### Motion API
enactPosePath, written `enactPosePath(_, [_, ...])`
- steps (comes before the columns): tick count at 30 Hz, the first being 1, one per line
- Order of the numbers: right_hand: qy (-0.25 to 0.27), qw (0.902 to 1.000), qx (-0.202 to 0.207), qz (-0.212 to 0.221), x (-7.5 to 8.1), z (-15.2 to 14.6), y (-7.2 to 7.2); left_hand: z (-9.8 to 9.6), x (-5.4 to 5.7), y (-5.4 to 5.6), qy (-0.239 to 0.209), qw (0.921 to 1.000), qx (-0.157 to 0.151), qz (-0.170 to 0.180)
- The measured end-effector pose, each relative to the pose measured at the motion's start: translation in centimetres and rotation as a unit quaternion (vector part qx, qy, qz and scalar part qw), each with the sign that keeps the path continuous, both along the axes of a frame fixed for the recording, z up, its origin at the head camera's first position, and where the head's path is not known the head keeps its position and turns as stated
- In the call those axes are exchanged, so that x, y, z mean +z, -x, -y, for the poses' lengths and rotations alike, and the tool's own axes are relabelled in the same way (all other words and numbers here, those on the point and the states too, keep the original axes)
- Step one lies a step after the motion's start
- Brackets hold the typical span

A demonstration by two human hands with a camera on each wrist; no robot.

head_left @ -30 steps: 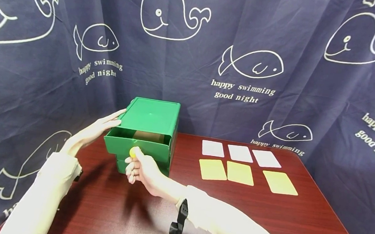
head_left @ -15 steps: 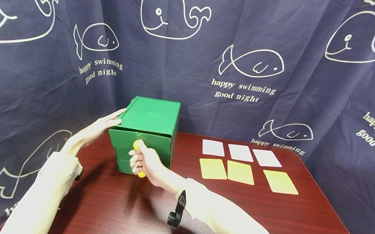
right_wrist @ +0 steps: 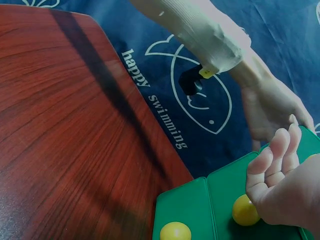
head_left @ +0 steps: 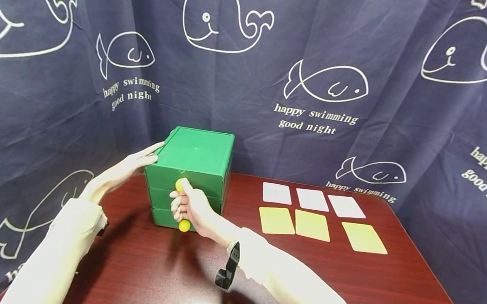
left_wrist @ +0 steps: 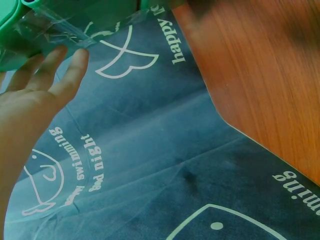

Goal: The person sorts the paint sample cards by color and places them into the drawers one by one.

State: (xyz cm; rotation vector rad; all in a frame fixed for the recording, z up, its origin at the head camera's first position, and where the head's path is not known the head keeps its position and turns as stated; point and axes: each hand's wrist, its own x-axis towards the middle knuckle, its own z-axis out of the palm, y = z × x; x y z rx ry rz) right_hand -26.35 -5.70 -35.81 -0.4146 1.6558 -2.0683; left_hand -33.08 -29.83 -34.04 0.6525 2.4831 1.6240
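A: Where's the box [head_left: 189, 176], and which way does it face?
B: On the table [head_left: 301, 282] at its far-left, upright, its drawer fronts toward you.
A: And your grips?
B: Your right hand [head_left: 188, 207] is at the top knob [head_left: 179, 185], fingers curled by it; whether it's clasped, I cannot tell. Your left hand [head_left: 122, 173] lies flat, fingers straight, against the box's left side.

green drawer box [head_left: 194, 160], yellow knobs [head_left: 184, 225]

The desk [head_left: 285, 271] has a dark red wood-grain surface. A green drawer unit [head_left: 192, 167] stands at its rear left. Three white cards [head_left: 311, 199] and three yellow cards [head_left: 312, 225] lie in two rows at right.
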Motion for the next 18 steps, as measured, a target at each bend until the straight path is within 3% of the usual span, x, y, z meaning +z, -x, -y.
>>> enactPosePath(8, [-0.014,0.9989,0.044,0.009,-0.7,-0.5,0.2,0.1,-0.2,0.1,0.003,1.0000,0.000,-0.007])
enactPosePath(14, [-0.048,0.9945,0.089,0.027,-3.0,-0.9,-0.7,0.1,-0.2,0.2,0.004,0.9999,-0.007,-0.013])
enactPosePath(18, [-0.062,0.9934,0.085,0.048,-4.3,-0.7,-1.0,0.1,-0.2,0.0,0.008,0.9998,-0.005,-0.015])
